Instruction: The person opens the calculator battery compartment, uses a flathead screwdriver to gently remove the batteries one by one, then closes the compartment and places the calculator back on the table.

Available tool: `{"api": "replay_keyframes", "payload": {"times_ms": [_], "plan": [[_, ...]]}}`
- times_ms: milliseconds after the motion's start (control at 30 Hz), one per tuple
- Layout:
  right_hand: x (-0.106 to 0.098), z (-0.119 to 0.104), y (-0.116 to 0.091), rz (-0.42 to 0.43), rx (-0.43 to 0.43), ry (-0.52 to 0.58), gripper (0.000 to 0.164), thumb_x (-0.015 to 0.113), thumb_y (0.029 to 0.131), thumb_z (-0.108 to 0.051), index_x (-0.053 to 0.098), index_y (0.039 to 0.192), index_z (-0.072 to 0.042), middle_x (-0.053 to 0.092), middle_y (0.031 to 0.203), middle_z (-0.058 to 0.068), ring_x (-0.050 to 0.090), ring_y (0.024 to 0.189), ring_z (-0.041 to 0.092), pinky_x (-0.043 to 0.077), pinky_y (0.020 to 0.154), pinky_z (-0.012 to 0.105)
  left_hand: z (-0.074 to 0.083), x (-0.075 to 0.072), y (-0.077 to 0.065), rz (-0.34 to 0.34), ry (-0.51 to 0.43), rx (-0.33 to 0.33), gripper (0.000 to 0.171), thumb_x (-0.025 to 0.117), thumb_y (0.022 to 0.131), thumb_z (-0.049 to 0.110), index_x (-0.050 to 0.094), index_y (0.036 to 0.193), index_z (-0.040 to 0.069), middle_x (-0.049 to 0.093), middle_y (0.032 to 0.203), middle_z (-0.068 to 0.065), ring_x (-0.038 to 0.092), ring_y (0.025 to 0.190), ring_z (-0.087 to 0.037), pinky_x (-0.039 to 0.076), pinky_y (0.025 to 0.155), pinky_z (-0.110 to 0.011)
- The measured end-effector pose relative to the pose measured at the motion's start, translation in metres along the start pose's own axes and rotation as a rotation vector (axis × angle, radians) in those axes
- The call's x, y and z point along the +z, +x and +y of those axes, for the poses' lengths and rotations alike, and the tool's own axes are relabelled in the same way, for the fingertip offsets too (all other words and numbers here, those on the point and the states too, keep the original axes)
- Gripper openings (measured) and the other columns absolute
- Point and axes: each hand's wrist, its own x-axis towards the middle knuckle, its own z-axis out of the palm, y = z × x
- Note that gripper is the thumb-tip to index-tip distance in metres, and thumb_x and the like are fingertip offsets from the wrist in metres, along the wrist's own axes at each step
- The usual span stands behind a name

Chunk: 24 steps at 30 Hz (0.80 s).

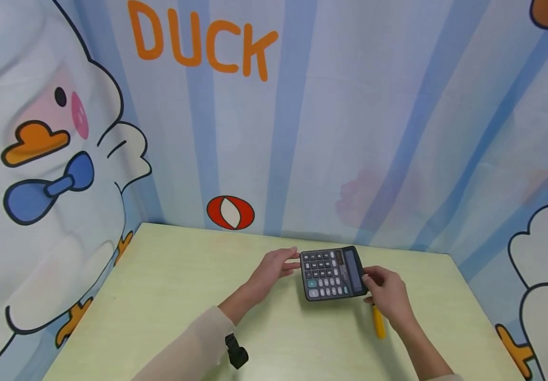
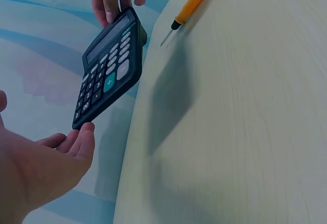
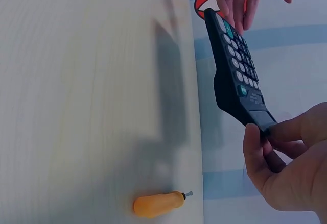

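A dark calculator [image 1: 327, 273] with white and green keys is held up off the table, its screen end to the right. My right hand [image 1: 389, 295] pinches that screen end; in the right wrist view the thumb and fingers [image 3: 254, 145] close on its edge. At the opposite end is my left hand [image 1: 268, 271], its fingers extended. In the left wrist view the left fingertips [image 2: 88, 128] meet the calculator's lower corner. Below the right hand lies a screwdriver [image 1: 378, 321] with an orange-yellow handle; its shaft shows in the left wrist view.
The pale yellow table [image 1: 169, 296] extends under both arms. Behind it and at the sides hangs a cloth backdrop [image 1: 350, 132] with blue stripes and cartoon ducks. A black strap end [image 1: 237, 353] hangs from the left wrist.
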Motion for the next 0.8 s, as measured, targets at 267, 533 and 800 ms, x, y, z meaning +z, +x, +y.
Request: {"api": "replay_keyframes", "payload": {"times_ms": [267,533,800], "plan": [[0.002,-0.004,-0.001,-0.013,0.066,0.146,0.033,0.055,0.110,-0.007,0.063,0.139,0.007,0.063,0.122,0.028,0.068,0.095,0.031,0.065,0.078,0.041,0.001,0.001,-0.004,0.042,0.016,-0.027,0.070,0.050,0.109,0.048,0.049,0.153,-0.006,0.060,0.147,-0.021,0.067,0.128,-0.035,0.052,0.110,-0.043],[0.004,-0.009,-0.001,-0.005,0.084,0.155,0.033,0.055,0.111,-0.010,0.064,0.136,0.009,0.061,0.119,0.027,0.069,0.091,0.029,0.065,0.076,0.037,0.002,0.002,-0.007,0.077,0.033,-0.047,0.070,0.052,0.109,0.049,0.051,0.151,-0.007,0.062,0.144,-0.021,0.069,0.124,-0.033,0.054,0.107,-0.042],[0.005,-0.011,0.001,-0.025,0.071,0.087,0.027,0.057,0.109,-0.007,0.065,0.126,0.013,0.064,0.109,0.026,0.069,0.082,0.025,0.065,0.074,0.037,0.001,0.002,-0.010,0.116,0.048,-0.072,0.071,0.056,0.107,0.051,0.054,0.148,-0.007,0.066,0.136,-0.019,0.072,0.119,-0.032,0.056,0.103,-0.042]]}}
